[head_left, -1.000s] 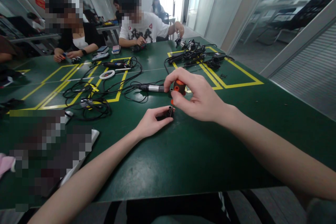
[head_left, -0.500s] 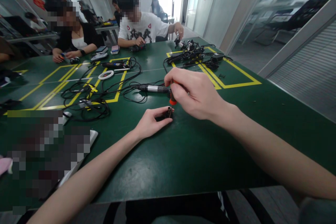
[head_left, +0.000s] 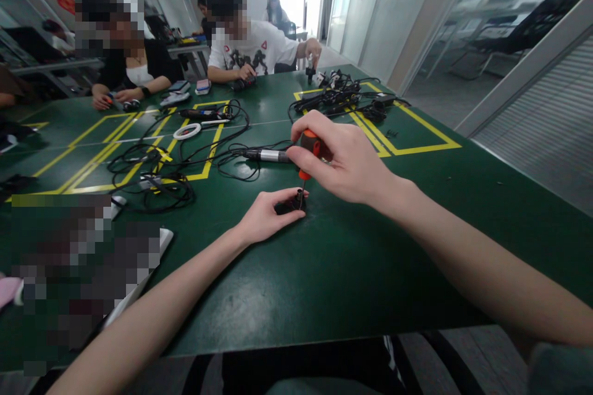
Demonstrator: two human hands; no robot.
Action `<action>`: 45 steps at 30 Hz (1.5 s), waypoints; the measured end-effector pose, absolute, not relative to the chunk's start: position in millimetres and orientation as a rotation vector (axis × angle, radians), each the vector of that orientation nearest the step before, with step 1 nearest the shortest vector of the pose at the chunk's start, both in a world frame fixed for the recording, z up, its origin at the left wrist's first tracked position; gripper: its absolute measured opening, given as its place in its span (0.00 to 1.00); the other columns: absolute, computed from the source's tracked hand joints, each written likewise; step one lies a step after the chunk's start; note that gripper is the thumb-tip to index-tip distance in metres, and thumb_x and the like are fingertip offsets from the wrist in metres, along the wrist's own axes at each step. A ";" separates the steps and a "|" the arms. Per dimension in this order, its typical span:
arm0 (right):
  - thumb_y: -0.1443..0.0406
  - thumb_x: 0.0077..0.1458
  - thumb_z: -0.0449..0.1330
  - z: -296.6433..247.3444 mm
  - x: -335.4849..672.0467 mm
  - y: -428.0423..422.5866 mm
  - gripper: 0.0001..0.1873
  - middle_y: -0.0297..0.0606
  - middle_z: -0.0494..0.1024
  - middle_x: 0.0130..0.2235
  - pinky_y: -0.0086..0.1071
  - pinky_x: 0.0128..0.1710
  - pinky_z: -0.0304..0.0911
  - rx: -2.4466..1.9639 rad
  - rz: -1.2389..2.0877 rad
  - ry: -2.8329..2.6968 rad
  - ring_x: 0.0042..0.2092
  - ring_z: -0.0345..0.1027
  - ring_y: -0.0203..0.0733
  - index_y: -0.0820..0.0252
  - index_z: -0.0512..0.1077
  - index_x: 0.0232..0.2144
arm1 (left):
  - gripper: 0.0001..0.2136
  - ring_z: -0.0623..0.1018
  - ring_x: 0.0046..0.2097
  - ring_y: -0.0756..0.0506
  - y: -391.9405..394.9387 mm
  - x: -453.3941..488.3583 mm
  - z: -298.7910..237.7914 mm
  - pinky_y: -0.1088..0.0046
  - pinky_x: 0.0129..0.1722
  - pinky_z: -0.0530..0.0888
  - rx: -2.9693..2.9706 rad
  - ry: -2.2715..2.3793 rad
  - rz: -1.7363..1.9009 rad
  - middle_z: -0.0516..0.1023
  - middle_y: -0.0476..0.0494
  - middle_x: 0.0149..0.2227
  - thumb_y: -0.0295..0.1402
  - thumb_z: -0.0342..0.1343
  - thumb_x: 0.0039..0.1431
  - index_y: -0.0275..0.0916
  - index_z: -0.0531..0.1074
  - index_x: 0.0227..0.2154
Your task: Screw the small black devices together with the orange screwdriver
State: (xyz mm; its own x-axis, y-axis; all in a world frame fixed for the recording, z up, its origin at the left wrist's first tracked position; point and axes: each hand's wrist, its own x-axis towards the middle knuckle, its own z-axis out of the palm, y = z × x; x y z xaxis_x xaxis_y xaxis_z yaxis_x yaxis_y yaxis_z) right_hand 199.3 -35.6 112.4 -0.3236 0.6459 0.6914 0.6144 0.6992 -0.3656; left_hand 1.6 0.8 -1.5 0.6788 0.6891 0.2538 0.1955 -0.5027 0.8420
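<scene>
Head view: right hand (head_left: 345, 163) atop screwdriver (head_left: 309, 144)

Around the small black part (head_left: 290, 205), with the screwdriver (head_left: 306, 154) upright over it, bare green table (head_left: 333, 271) lies open from 2 round to 7 o'clock; tangled cables (head_left: 152, 173) crowd 10; a silver-barrelled tool (head_left: 269, 155) lies near at 11; a blurred object (head_left: 92, 259) sits at 8
</scene>
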 end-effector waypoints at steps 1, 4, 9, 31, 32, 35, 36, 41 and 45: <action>0.60 0.69 0.56 112.7 199.5 -35.8 0.08 0.30 0.72 0.30 0.33 0.32 0.54 -0.969 0.056 -2.032 0.29 0.63 0.36 0.58 0.71 0.41 | 0.19 0.85 0.49 0.41 1.2 1.3 -1.7 0.62 0.58 0.79 2.049 0.672 0.740 0.87 0.41 0.49 0.33 0.68 0.62 0.37 0.81 0.55; 0.61 0.68 0.57 112.9 199.9 -36.2 0.10 0.29 0.72 0.30 0.33 0.32 0.55 -0.954 0.052 -2.025 0.28 0.63 0.35 0.59 0.71 0.48 | 0.20 0.85 0.50 0.42 2.1 0.7 -3.0 0.63 0.58 0.79 2.059 0.646 0.741 0.87 0.41 0.50 0.32 0.68 0.61 0.37 0.81 0.56; 0.67 0.63 0.55 111.4 198.6 -36.2 0.06 0.29 0.71 0.30 0.33 0.32 0.56 -0.909 0.021 -2.037 0.28 0.61 0.35 0.58 0.69 0.42 | 0.19 0.85 0.48 0.43 1.9 0.4 -3.8 0.65 0.55 0.81 2.072 0.650 0.743 0.87 0.42 0.49 0.32 0.68 0.61 0.38 0.80 0.55; 0.60 0.70 0.58 110.5 197.3 -37.2 0.12 0.35 0.80 0.38 0.35 0.37 0.63 -0.903 0.003 -2.035 0.34 0.70 0.40 0.57 0.74 0.50 | 0.20 0.84 0.55 0.39 0.8 0.3 6.8 0.60 0.65 0.76 1.998 0.680 0.670 0.88 0.43 0.51 0.27 0.53 0.61 0.37 0.84 0.52; 0.61 0.69 0.58 110.3 197.3 -37.4 0.12 0.37 0.81 0.40 0.36 0.38 0.65 -0.894 -0.001 -2.026 0.35 0.71 0.41 0.57 0.73 0.52 | 0.20 0.84 0.55 0.39 1.2 0.4 6.4 0.60 0.64 0.76 1.989 0.689 0.674 0.88 0.44 0.52 0.27 0.53 0.62 0.37 0.84 0.52; 0.64 0.68 0.58 108.5 196.4 -37.5 0.15 0.38 0.80 0.41 0.38 0.40 0.68 -0.868 0.024 -2.010 0.36 0.72 0.42 0.56 0.71 0.56 | 0.19 0.85 0.54 0.40 2.3 0.9 4.7 0.61 0.63 0.77 1.965 0.707 0.680 0.87 0.42 0.53 0.29 0.53 0.63 0.37 0.84 0.52; 0.64 0.68 0.58 107.5 196.0 -37.4 0.15 0.37 0.80 0.41 0.38 0.39 0.68 -0.865 0.041 -2.007 0.36 0.71 0.41 0.56 0.71 0.56 | 0.19 0.85 0.54 0.39 2.6 1.0 4.2 0.62 0.62 0.77 1.960 0.706 0.678 0.87 0.42 0.52 0.29 0.53 0.63 0.36 0.84 0.51; 0.65 0.65 0.57 103.2 195.0 -35.7 0.10 0.32 0.73 0.35 0.36 0.35 0.64 -0.888 0.094 -1.993 0.31 0.67 0.39 0.54 0.68 0.49 | 0.18 0.85 0.52 0.40 2.4 1.2 3.6 0.63 0.59 0.78 1.936 0.694 0.684 0.88 0.42 0.50 0.29 0.54 0.62 0.36 0.85 0.49; 0.61 0.69 0.55 104.1 195.3 -35.1 0.07 0.31 0.73 0.34 0.34 0.35 0.63 -0.834 0.097 -2.001 0.31 0.65 0.38 0.56 0.69 0.46 | 0.18 0.85 0.50 0.40 1.9 1.5 2.8 0.63 0.56 0.80 1.908 0.699 0.697 0.88 0.41 0.48 0.29 0.55 0.60 0.35 0.84 0.50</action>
